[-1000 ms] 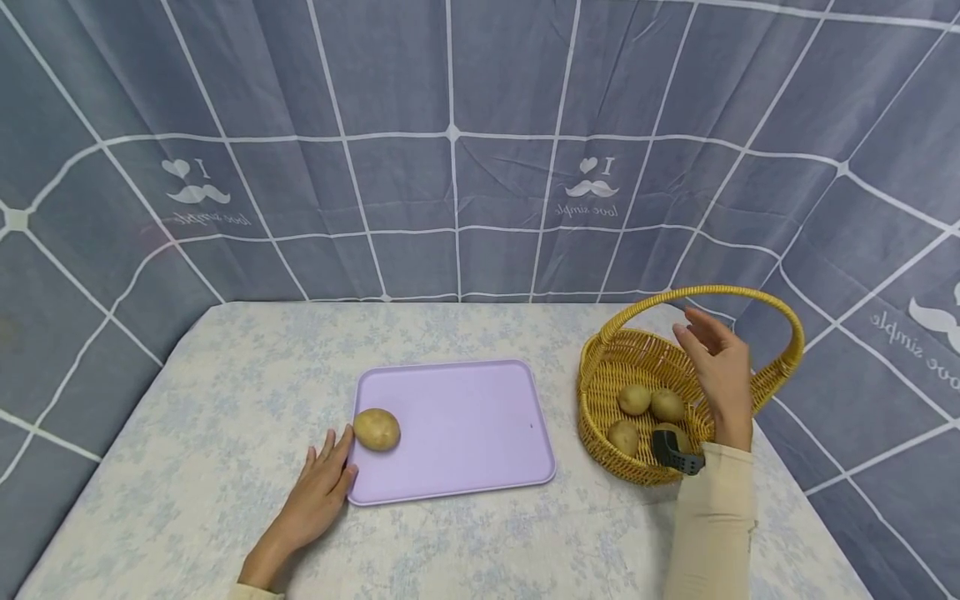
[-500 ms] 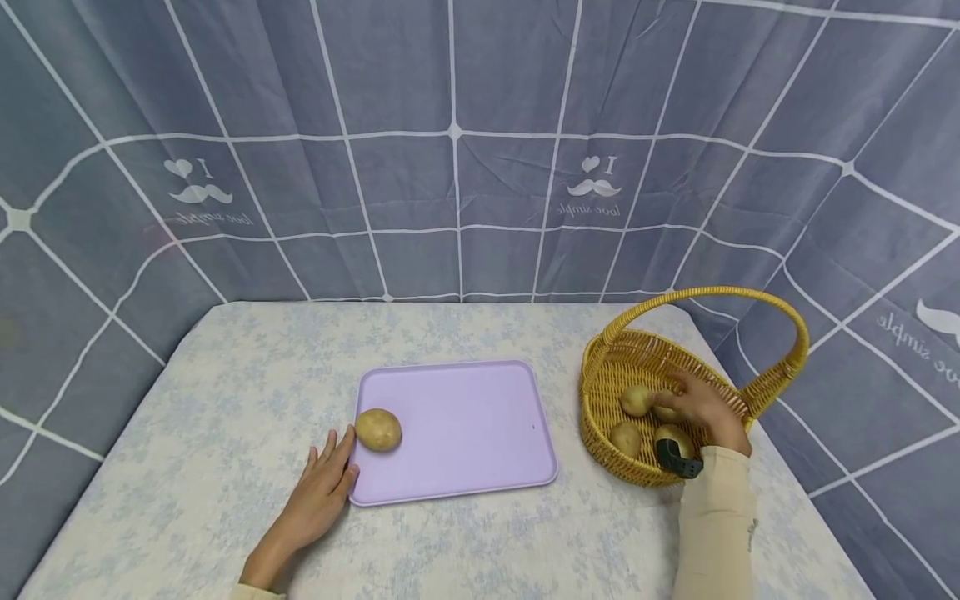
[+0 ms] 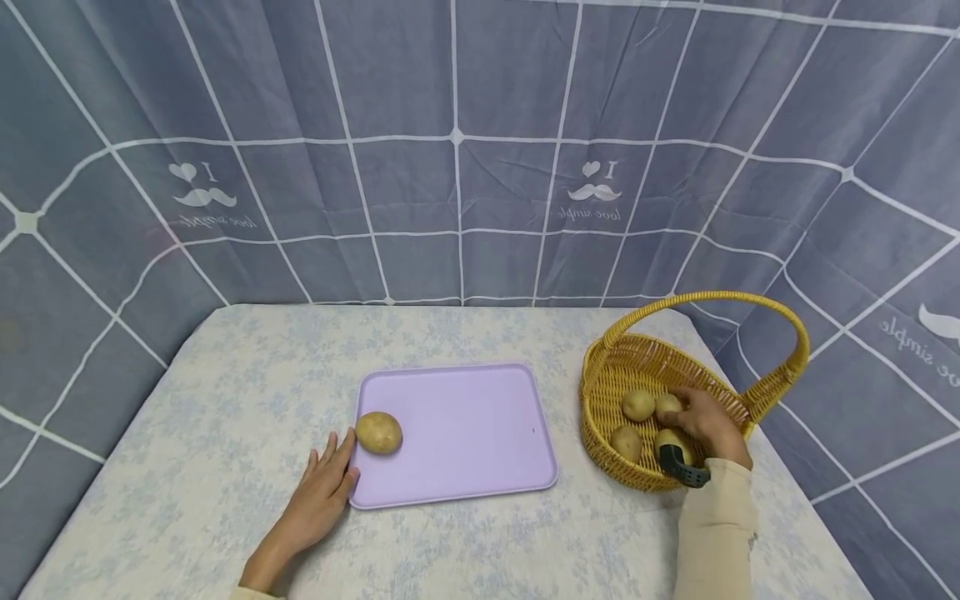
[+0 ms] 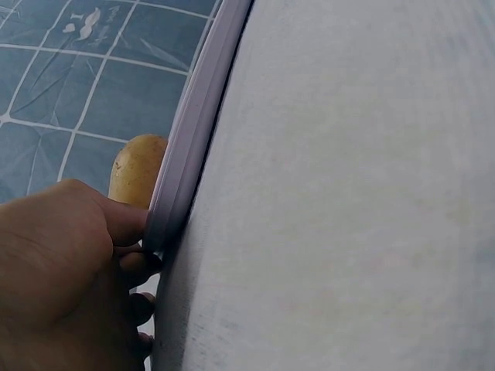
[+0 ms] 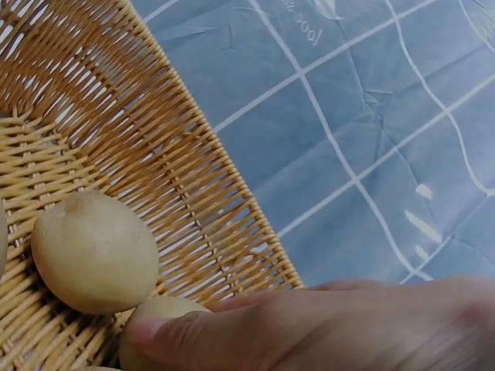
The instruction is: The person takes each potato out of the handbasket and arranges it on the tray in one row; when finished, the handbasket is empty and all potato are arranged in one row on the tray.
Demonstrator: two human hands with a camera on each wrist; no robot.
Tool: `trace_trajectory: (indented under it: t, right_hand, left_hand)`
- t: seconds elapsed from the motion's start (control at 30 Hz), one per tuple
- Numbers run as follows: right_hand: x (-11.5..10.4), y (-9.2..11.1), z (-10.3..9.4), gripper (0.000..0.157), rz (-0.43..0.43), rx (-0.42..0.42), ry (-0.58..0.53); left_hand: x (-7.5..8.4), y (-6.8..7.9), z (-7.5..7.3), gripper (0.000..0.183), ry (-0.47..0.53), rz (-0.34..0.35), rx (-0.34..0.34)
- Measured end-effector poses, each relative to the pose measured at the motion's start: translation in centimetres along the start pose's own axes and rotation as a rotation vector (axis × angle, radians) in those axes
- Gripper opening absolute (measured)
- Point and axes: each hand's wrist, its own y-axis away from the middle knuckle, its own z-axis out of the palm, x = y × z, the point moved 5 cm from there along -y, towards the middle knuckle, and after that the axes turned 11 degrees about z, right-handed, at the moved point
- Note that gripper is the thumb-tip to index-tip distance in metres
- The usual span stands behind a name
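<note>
My right hand reaches into the yellow wicker basket and grips a potato, thumb on one side and fingers on the far side. Close up in the right wrist view, the thumb presses on this potato, and another potato lies beside it. More potatoes sit around the hand on the basket floor. At the lilac tray, my left hand touches the left rim with its fingers extended and thumb at the edge. One potato rests inside the tray near those fingertips.
The basket's tall arched handle rises over the right arm. A black wrist strap hangs by the right wrist, overlapping a potato. Pale floral cloth covers the table, and a grey-blue checked curtain stands behind and at both sides.
My right hand has come down from above the basket to the potatoes and taken hold of one. The left hand, the tray and its potato have stayed in place.
</note>
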Motion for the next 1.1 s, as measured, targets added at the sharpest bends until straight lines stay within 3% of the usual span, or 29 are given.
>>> trace_trajectory:
  t: [0.27,0.5,0.7,0.8,0.9,1.0,1.1]
  right_hand:
    - [-1.8,1.3,-1.6,0.062,-0.099,0.113,-0.023]
    - [-5.7,6.5,-4.5,0.061,-0.248,0.148,-0.131]
    - [-9.9,10.3,-4.4,0.057,-0.433,0.106,-0.246]
    - [-12.4,10.3,-3.4,0.057,-0.534,0.105,-0.386]
    - [-15.4,9.2,-1.0,0.06,-0.6,0.08,-0.549]
    - [-18.8,7.6,2.9,0.061,-0.63,0.012,-0.643]
    - [-21.7,5.8,7.6,0.061,-0.625,-0.062,-0.656]
  left_hand:
    - [-0.1,0.0,0.1,0.056,-0.008,-0.002,0.002]
    - [-0.1,-0.1,0.2,0.056,-0.015,-0.003,0.003]
    - [-0.1,-0.1,0.3,0.056,-0.009,0.001,0.003]
    - [-0.2,-0.1,0.4,0.056,-0.007,-0.001,-0.005]
    - [-0.2,0.0,0.5,0.057,-0.004,-0.006,-0.013]
    - [-0.2,0.0,0.4,0.056,-0.002,-0.01,-0.009]
    - [-0.2,0.0,0.3,0.056,-0.001,-0.007,0.0]
